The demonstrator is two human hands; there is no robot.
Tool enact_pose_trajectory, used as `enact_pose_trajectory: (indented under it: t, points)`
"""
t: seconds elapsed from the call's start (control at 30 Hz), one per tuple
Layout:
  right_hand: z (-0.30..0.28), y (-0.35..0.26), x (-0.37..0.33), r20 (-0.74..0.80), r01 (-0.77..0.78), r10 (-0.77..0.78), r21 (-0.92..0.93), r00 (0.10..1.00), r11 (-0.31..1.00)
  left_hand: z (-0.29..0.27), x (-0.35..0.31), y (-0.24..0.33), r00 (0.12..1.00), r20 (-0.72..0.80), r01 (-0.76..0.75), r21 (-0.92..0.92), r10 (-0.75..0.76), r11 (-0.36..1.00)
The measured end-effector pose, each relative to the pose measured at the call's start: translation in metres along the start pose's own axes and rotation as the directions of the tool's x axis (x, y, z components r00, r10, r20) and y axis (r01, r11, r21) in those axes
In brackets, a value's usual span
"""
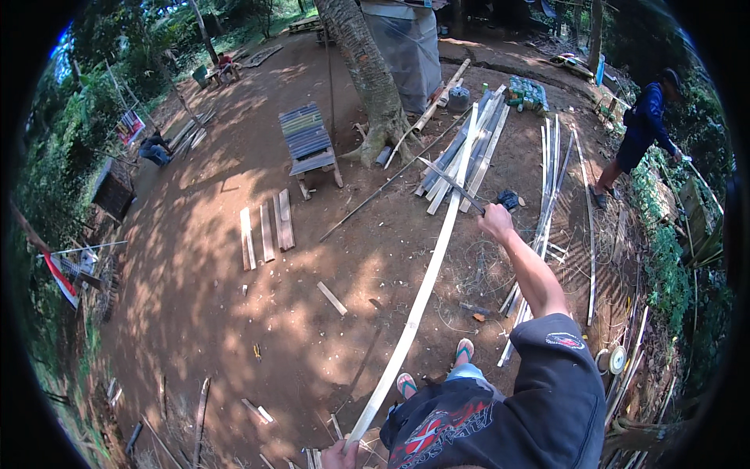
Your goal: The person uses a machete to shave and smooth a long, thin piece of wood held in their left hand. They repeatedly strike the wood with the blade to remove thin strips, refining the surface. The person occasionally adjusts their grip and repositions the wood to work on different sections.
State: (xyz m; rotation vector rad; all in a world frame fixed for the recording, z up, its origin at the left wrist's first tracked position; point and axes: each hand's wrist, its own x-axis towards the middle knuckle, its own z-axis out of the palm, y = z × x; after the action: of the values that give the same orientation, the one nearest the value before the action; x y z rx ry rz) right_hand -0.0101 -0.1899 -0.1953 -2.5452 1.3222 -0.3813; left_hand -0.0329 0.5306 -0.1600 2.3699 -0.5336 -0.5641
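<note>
A long pale bamboo strip (423, 301) runs from the lower edge up and away to the right. Its near end is gripped in my left hand (340, 456), partly cut off by the picture's edge. My right hand (497, 222), on an outstretched arm, is wrapped round the handle of a machete (451, 184). The blade points up and left and crosses the strip near its far part; whether it touches the strip I cannot tell. Beyond the blade, a pile of split bamboo slats (486, 144) lies on the ground, with the strip's far end over it.
A slatted bamboo chair (306, 139) stands by a tree trunk (361, 74). Short boards (267, 230) lie on the dirt at left, long thin strips (547, 187) at right. A person in blue (650, 117) stands far right; another crouches (155, 148) far left. Bottles (528, 94) are grouped behind the pile.
</note>
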Motion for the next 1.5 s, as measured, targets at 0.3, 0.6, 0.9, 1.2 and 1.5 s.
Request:
enact_pose_trajectory:
  t: [0.3,0.6,0.9,1.2,1.5]
  points:
    - [0.026,-0.055,-0.073,0.267,-0.237,-0.105,0.943,0.958,0.233,0.002,0.016,-0.039,0.999,0.034,0.034,0.082,-0.037,0.996]
    - [-0.005,-0.132,-0.083,0.158,-0.144,-0.056,0.969,0.986,0.199,0.045,0.033,-0.089,0.938,0.314,0.214,-0.186,-0.148,0.959]
    - [-0.01,-0.203,-0.154,0.135,-0.054,-0.177,0.916,0.975,0.398,0.109,0.058,-0.197,0.888,0.284,0.424,-0.201,-0.362,0.883]
    - [-0.028,-0.23,-0.214,0.046,0.046,-0.177,0.874,0.983,0.483,0.108,0.143,-0.182,0.73,0.539,0.474,0.042,-0.419,0.88]
    - [-0.051,-0.235,-0.239,-0.011,0.145,-0.211,0.764,0.977,0.629,0.05,0.211,0.083,0.727,0.328,-0.001,-0.878,0.604,0.478]
